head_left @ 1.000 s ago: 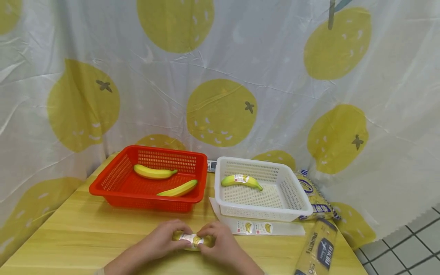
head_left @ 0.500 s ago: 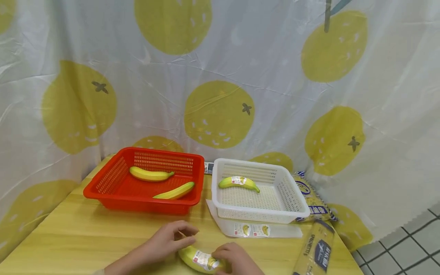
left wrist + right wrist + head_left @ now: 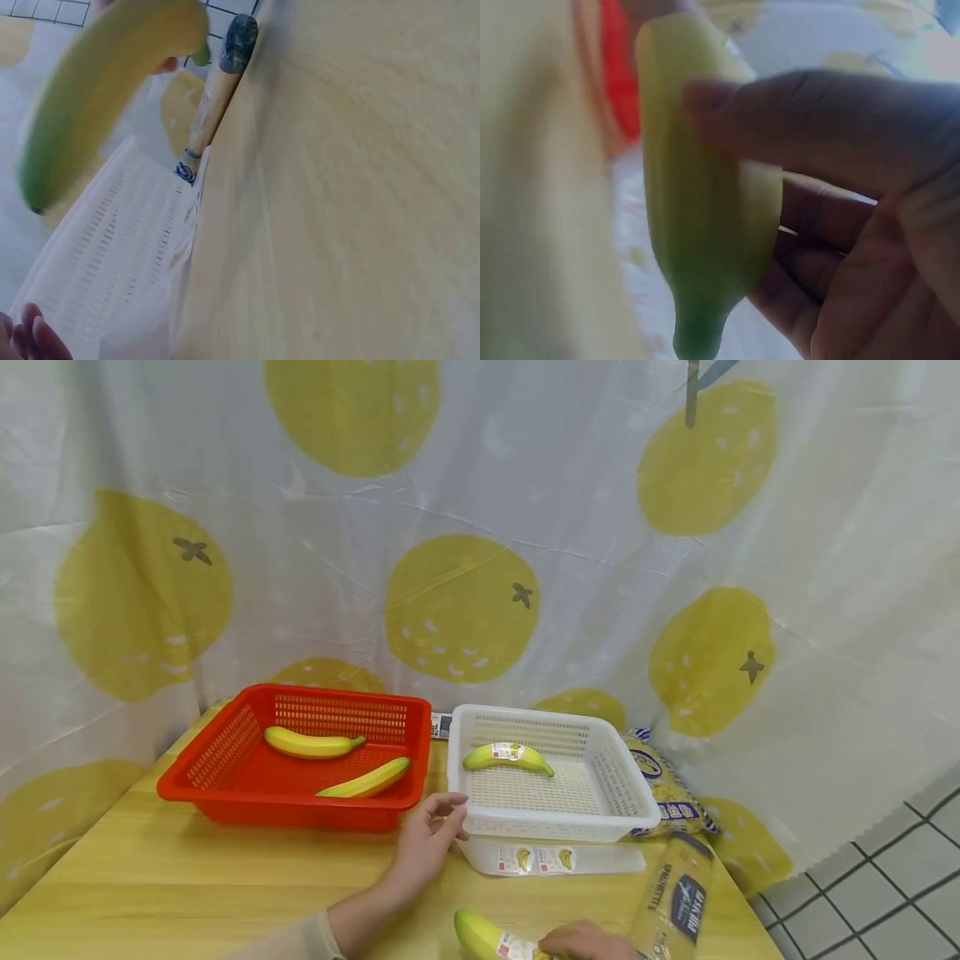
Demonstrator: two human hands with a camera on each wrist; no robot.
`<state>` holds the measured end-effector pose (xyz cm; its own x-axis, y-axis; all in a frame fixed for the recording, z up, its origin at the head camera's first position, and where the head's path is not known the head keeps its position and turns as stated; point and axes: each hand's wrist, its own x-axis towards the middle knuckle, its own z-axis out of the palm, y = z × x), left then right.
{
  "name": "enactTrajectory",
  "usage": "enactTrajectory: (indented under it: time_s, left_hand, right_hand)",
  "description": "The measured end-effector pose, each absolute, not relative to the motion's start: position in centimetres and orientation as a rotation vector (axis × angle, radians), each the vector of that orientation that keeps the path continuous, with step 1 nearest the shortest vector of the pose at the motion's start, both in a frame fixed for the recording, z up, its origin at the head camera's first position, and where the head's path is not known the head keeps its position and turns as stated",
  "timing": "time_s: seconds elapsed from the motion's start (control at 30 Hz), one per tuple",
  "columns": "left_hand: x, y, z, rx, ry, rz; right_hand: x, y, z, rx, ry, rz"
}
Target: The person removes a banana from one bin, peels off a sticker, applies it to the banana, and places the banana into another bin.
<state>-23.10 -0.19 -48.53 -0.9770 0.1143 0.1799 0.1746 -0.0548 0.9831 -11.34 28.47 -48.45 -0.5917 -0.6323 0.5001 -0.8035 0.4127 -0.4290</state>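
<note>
My right hand (image 3: 585,939) grips a yellow-green banana (image 3: 480,935) with a white picture label on its side, low at the front of the table. In the right wrist view the thumb (image 3: 735,112) lies across the banana (image 3: 697,225), with its green stem pointing down. My left hand (image 3: 427,839) is at the near left corner of the white basket (image 3: 551,827), fingers bent loosely beside its rim. A strip of banana labels (image 3: 592,860) lies in front of that basket, its left end partly behind the left hand.
Two bananas without visible labels lie in the red basket (image 3: 300,802) at the left. One labelled banana (image 3: 506,756) is in the white basket. A spaghetti pack (image 3: 675,893) and a yellow bag (image 3: 667,785) stand along the right edge. A lemon-print curtain (image 3: 585,610) hangs behind.
My left hand has let go of the labelled banana and moved up and right to the white basket's corner. My right hand has carried the banana rightward and nearer the front edge.
</note>
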Motion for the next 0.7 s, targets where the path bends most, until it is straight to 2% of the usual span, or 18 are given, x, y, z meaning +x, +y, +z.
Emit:
enactTrajectory:
  time_s: [0.1,0.2,0.27,0.4,0.6,0.7]
  left_hand:
    - [-23.5,0.2,-48.9,-0.2,-2.001,-2.267]
    - [-23.7,0.2,-49.3,-0.129,-1.929,-2.286]
    - [-23.8,0.0,-49.5,-0.112,-1.916,-2.285]
    - [-23.8,-0.3,-49.6,-0.101,-1.897,-2.317]
    - [-23.9,0.1,-49.8,-0.124,-1.883,-2.362]
    - [-24.0,0.5,-50.1,-0.147,-1.886,-2.377]
  right_hand:
    - [-11.7,30.0,-45.2,1.151,-2.415,1.028]
    - [-13.1,30.1,-42.3,0.977,-2.327,0.897]
    - [-14.7,29.8,-40.5,0.848,-2.336,0.812]
    - [-19.4,29.2,-37.7,0.769,-2.458,0.691]
    - [-27.2,28.6,-36.6,0.809,-2.882,0.573]
    - [-29.9,28.5,-36.9,0.838,-3.035,0.5]
